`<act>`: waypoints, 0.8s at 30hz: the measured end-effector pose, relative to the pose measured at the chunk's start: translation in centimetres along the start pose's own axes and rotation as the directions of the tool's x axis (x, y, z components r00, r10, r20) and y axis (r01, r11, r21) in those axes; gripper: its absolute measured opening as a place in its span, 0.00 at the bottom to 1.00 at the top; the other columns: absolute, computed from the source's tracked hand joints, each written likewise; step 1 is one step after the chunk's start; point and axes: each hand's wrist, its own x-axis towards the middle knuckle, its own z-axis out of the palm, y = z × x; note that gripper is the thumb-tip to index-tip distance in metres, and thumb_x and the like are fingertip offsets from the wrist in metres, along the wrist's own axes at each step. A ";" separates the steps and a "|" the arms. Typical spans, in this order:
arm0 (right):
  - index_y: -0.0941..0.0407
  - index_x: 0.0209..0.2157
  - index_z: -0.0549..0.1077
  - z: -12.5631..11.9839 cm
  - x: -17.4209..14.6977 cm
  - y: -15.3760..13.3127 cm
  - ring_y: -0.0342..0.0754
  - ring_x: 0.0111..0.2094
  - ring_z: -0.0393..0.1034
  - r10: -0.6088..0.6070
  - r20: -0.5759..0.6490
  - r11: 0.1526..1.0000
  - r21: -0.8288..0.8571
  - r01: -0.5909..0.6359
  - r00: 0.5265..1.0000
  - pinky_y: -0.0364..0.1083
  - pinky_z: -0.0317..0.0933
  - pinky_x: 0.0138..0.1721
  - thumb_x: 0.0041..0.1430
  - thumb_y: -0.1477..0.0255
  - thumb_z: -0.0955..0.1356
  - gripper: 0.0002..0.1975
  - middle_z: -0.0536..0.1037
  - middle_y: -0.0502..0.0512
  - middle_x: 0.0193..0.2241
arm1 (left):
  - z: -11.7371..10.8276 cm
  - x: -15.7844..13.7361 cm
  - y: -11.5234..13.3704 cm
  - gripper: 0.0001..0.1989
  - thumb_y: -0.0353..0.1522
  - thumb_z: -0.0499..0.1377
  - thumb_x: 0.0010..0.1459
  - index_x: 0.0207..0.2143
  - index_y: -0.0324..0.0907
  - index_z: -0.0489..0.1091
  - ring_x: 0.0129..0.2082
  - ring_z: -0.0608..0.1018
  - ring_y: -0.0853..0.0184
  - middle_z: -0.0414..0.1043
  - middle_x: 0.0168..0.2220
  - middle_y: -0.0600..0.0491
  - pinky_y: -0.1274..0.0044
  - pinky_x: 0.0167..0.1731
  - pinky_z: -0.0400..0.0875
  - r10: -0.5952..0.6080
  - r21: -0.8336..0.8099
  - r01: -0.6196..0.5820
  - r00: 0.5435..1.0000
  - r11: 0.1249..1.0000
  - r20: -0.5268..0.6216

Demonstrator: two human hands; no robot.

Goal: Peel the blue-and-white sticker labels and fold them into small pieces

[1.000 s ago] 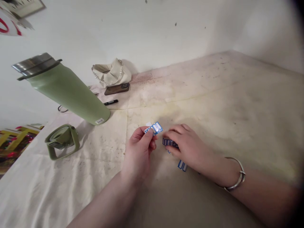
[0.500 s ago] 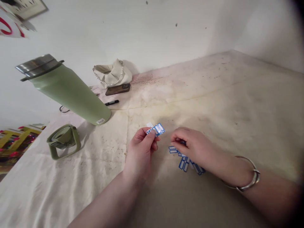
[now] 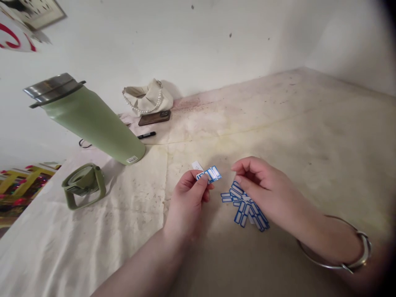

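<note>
The left hand [image 3: 187,202] pinches small blue-and-white labels [image 3: 213,175] between thumb and fingers. To its right, the right hand [image 3: 269,187], thumb and forefinger slightly parted, is at a fanned pile [image 3: 243,211] of similar labels on the pale cloth [image 3: 133,235]; whether it touches them is unclear. On the left stands a green tumbler [image 3: 95,123], a green lid [image 3: 81,178] nearer. Farther back lie a black pen [image 3: 147,135], a phone [image 3: 154,118] and a cream handbag [image 3: 163,99].
</note>
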 end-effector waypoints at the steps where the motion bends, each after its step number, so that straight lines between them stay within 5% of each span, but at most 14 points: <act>1: 0.54 0.35 0.68 0.0 -0.3 -0.2 0.43 0.27 0.68 -0.008 -0.012 1.000 0.022 0.008 1.000 0.41 0.63 0.28 0.56 0.73 0.64 0.04 0.71 0.49 0.27 | 0.0 0.0 0.0 0.09 0.36 0.59 0.55 0.32 0.40 0.67 0.21 0.63 0.77 0.67 0.25 0.56 0.83 0.23 0.57 0.002 0.019 -0.002 1.000 1.000 -0.001; 10: 0.53 0.34 0.66 1.1 -1.4 -0.6 0.42 0.26 0.68 -0.120 -0.116 0.982 0.134 0.135 0.986 0.41 0.64 0.26 0.55 0.73 0.66 0.04 0.70 0.48 0.26 | 1.1 -1.0 -0.4 0.08 0.36 0.60 0.53 0.30 0.39 0.68 0.23 0.66 0.75 0.67 0.24 0.57 0.83 0.25 0.60 -0.032 0.116 0.020 0.994 0.993 0.106; 24: 0.53 0.32 0.64 2.2 -1.1 0.5 0.42 0.26 0.65 -0.193 -0.254 0.981 -0.046 0.187 0.948 0.42 0.62 0.26 0.56 0.75 0.65 0.04 0.69 0.48 0.27 | 1.9 -2.1 -0.5 0.05 0.32 0.59 0.55 0.31 0.39 0.66 0.25 0.72 0.71 0.69 0.22 0.55 0.77 0.31 0.68 0.003 -0.007 -0.002 0.984 1.000 0.177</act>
